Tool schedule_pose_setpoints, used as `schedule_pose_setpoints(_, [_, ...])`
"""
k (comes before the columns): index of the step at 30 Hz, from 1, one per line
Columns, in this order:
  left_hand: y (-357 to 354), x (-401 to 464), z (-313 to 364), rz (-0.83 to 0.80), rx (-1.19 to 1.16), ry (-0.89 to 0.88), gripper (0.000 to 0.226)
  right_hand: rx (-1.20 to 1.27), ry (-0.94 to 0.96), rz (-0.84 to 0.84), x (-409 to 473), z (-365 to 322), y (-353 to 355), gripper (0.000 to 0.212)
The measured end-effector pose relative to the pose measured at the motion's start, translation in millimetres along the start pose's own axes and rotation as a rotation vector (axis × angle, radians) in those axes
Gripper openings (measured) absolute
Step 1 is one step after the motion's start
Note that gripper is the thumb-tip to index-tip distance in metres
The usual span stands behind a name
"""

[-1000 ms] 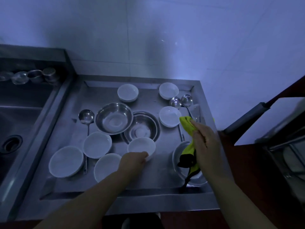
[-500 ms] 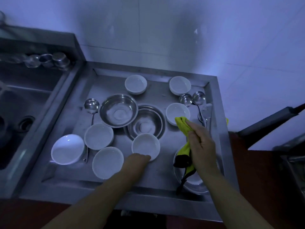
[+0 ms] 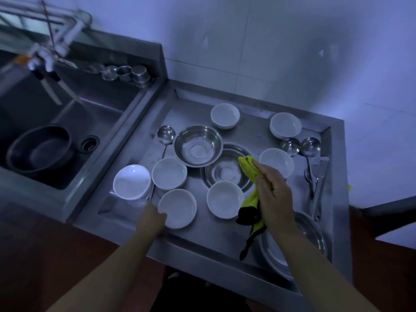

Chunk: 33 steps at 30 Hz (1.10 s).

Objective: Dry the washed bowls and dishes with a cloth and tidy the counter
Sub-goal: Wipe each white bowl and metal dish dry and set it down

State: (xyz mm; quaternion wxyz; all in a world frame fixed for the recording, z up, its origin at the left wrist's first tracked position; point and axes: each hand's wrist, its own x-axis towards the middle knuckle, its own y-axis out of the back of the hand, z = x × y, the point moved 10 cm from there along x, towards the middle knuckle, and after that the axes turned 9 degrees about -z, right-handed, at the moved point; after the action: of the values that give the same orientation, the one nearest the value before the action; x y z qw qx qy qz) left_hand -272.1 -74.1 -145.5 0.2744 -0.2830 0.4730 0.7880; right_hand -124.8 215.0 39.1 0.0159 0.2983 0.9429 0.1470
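Currently the steel draining counter [image 3: 225,235] has a raised rim on all sides; bare metal shows along its near edge between the two forearms and at the far strip near the wall. Left hand [image 3: 151,218] grips the near-left rim of a white bowl [image 3: 177,208], thumb curled over the edge; the other fingers are hidden under it. Right hand [image 3: 273,199] holds a yellow-green cloth [image 3: 247,165], fingers curled round it, its dark end hanging down just beside another white bowl [image 3: 225,199]. Five more white bowls stand upright and apart across the counter; whether wet, cannot tell. Two steel bowls, [image 3: 198,145] and [image 3: 225,172], overlap at centre. A steel dish [image 3: 310,230] lies partly under the right wrist. Ladles [image 3: 310,147] lie at the right rim, one ladle [image 3: 166,134] at left. The sink [image 3: 94,104] at left holds a dark pot [image 3: 40,149].
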Motion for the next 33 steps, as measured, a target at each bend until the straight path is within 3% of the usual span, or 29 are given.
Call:
schedule_pose_setpoints(4, [-9.0, 8.8, -14.7, -0.114, -0.318, 0.093, 0.028, 0.007, -0.005, -0.026, -1.1, -4.9, -9.1, 0.033])
schedule_pose_setpoints(7, [-12.2, 6.1, -21.2, -0.142, -0.575, 0.141, 0.005, -0.003, 0.001, -0.039, -2.3, -8.7, -14.4, 0.033])
schedule_pose_setpoints(10, [-9.3, -3.1, -28.4, -0.19, -0.719, 0.191, 0.008, -0.016, 0.015, -0.048, -3.9, -13.2, -22.2, 0.029])
schedule_pose_setpoints(16, [40.1, -8.7, -23.7, -0.183, -0.473, -0.031, 0.023, -0.011, 0.061, -0.056, -4.7, -32.8, -52.2, 0.029])
schedule_pose_setpoints(19, [75.7, -13.8, -13.2, -0.049, -0.135, -0.2, 0.038, -0.02, 0.057, -0.037, -5.9, -40.1, -67.4, 0.033])
schedule_pose_setpoints(24, [115.9, -26.2, 9.1, 0.077, 0.319, -0.528, 0.039, -0.05, 0.046, 0.015, -7.1, -51.1, -93.7, 0.032])
schedule_pose_setpoints(29, [150.9, -37.3, 14.6, 0.018, 0.434, -0.809, 0.056, -0.124, 0.03, 0.1, -7.9, -68.9, -122.6, 0.036])
schedule_pose_setpoints(33, [187.6, -54.0, 27.8, -0.038, 0.412, -0.975, 0.054, -0.153, 0.021, 0.168, -12.1, -84.8, -142.9, 0.036])
